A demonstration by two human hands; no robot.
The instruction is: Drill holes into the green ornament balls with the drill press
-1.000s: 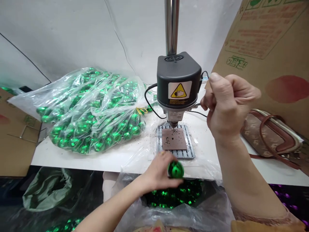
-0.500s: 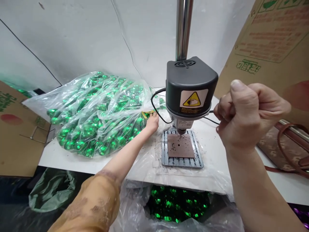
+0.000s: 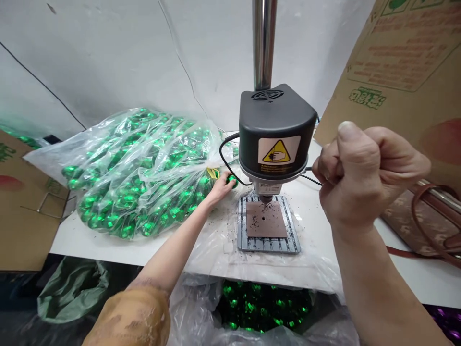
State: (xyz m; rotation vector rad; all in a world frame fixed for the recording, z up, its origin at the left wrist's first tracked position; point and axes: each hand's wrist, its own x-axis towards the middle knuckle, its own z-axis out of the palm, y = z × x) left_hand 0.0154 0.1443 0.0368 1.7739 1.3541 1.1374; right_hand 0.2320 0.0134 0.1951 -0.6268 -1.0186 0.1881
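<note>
My left hand reaches to the right edge of a clear plastic bag full of shiny green faceted balls. Its fingers are on a green ball beside the bag's mouth, near a yellow strip. My right hand is raised and closed at the right side of the drill press; what it grips is hidden. Under the drill chuck, a brown square plate with a small hole lies on the slotted metal base, with dark shavings scattered over both.
Below the table edge, an open plastic bag holds green balls. Cardboard boxes stand left and right. A patterned bag with brown straps lies at the right. A black cable loops beside the drill.
My left hand has come away from the yellow strip and is now on a green ball beside it. My right hand stays closed in nearly the same place. The view has shifted slightly.
</note>
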